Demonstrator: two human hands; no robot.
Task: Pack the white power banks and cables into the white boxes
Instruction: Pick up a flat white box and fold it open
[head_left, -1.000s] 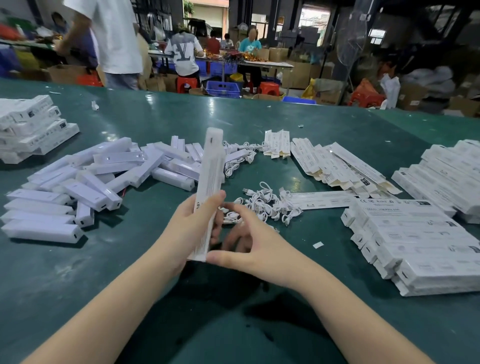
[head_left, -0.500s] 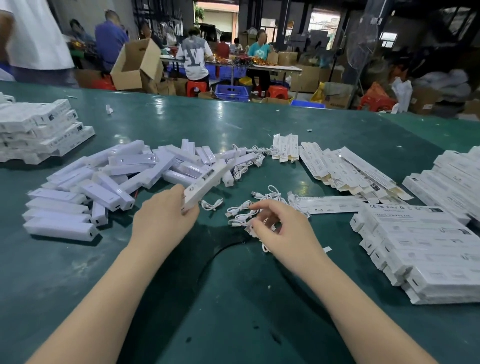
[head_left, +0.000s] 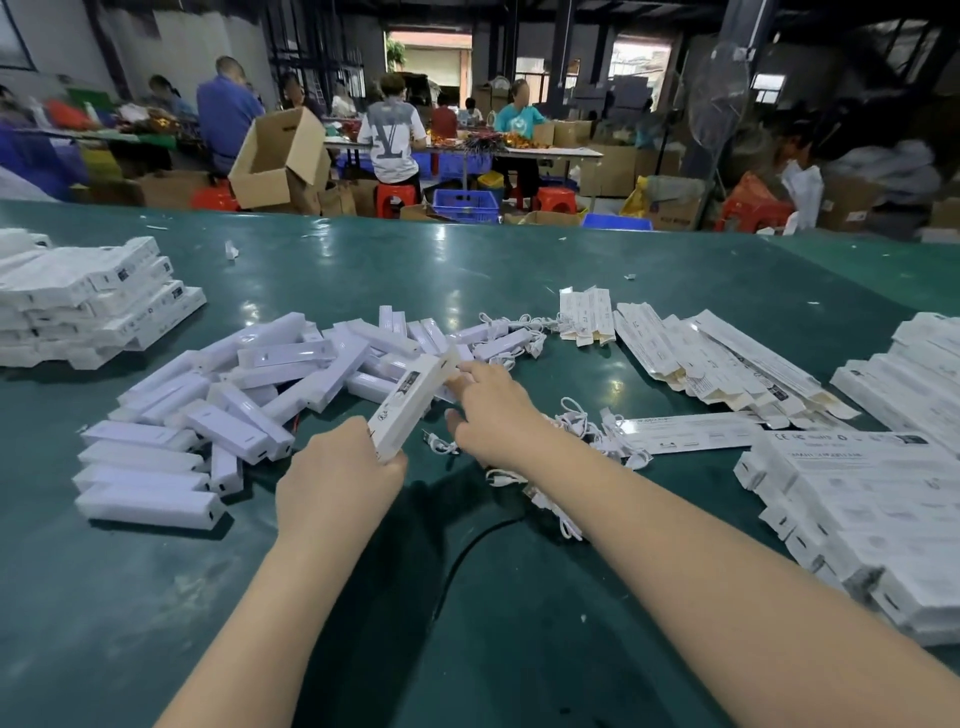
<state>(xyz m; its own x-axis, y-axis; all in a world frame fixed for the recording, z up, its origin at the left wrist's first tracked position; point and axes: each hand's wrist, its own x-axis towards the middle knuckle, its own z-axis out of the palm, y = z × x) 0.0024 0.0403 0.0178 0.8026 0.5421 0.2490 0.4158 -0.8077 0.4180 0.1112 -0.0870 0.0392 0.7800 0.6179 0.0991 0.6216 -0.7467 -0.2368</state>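
Left hand (head_left: 337, 480) gripping near end of long slim white cardboard box (head_left: 410, 402), fingers curled round it; box tilting up and away to the right, far end flap open. Right hand (head_left: 493, 410) reaching beside that far end, fingertips (head_left: 460, 384) extended toward the box mouth, thumb tucked below; whether pinching anything, cannot tell. Lying under and just right of right wrist: tangle of short white cables (head_left: 576, 426). Spreading left of the held box: loose heap of white rectangular plastic power banks (head_left: 249, 395), on green table top (head_left: 467, 275). Sitting far left: stack of filled white boxes (head_left: 88, 296). Fanning out right of cables: flat unfolded white box sleeves (head_left: 727, 364). Piling at right edge: more packed white boxes (head_left: 872, 499).
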